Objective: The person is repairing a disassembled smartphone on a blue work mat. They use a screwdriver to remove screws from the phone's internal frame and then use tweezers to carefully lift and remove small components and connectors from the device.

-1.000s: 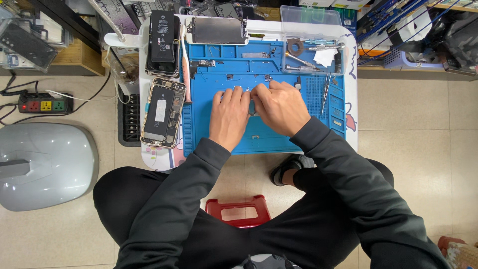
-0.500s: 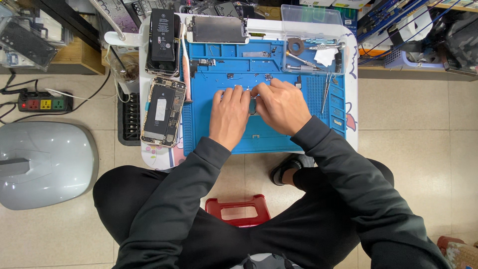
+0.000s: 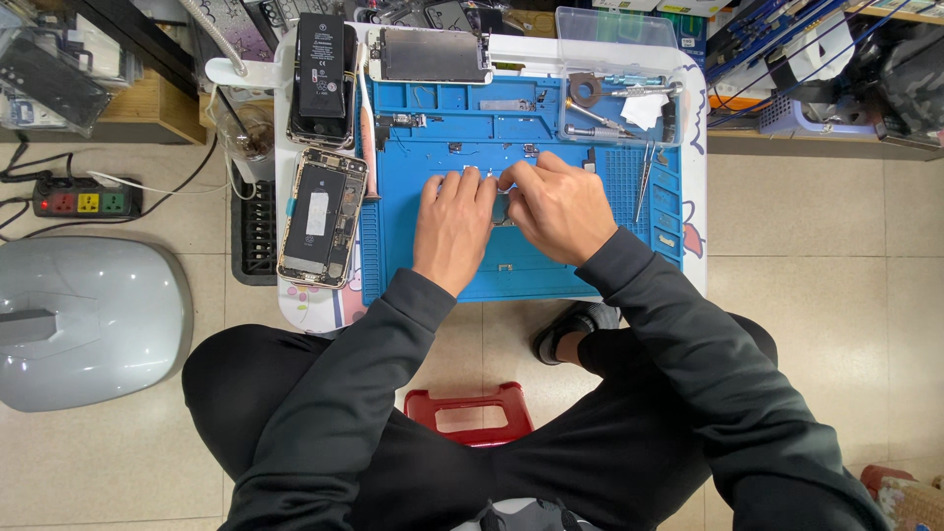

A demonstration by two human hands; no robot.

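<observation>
A beige tiled floor point(image 3: 806, 295) is lying under a small white table point(image 3: 693, 197) bearing a blue silicone repair mat point(image 3: 433, 108). At mid-mat, the left hand point(image 3: 452, 231) and right hand point(image 3: 556, 206) are meeting, fingers curled, pinching a small dark flat part point(image 3: 502, 210) between them; an opened phone chassis point(image 3: 320, 216) is lying left

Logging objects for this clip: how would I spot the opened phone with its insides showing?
Start at the blue silicone repair mat on the small white table. Just off its left edge lies the opened phone body, internals up. Unlike the black phone above it, it shows a dark battery with a white label.
</observation>
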